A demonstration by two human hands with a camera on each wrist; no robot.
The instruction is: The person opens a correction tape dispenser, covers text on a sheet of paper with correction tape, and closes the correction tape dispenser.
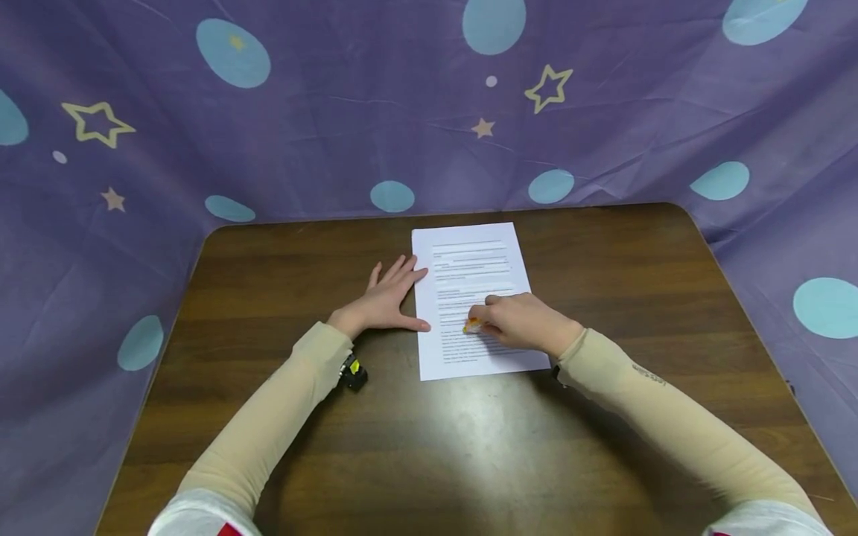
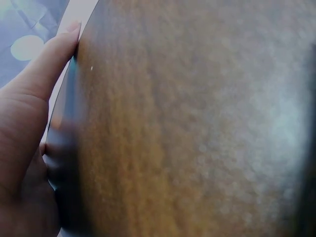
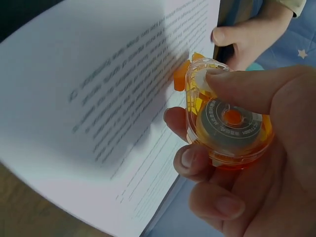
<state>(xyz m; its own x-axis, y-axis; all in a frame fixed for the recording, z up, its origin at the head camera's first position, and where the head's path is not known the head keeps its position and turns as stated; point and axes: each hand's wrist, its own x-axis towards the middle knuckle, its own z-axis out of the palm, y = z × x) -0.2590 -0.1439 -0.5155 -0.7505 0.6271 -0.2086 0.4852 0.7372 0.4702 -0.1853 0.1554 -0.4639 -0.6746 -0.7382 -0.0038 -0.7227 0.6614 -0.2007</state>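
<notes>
A printed sheet of paper (image 1: 469, 357) lies on the table, with white bands across several places in its upper half. My right hand (image 1: 526, 320) grips a correction tape (image 3: 229, 118) with a clear and orange case. In the right wrist view its orange tip points toward the printed lines; whether the tip touches the paper cannot be told. My left hand (image 1: 389, 298) is spread at the sheet's left edge, with thumb and fingertips on the margin. In the left wrist view the left thumb (image 2: 49, 59) rests along the paper's edge.
The brown wooden table (image 1: 281, 298) has rounded far corners and a bright reflection in front of the sheet. A purple curtain (image 1: 335, 134) with stars and blue dots hangs behind and along both sides. A black wrist camera (image 1: 353, 372) sits at my left wrist.
</notes>
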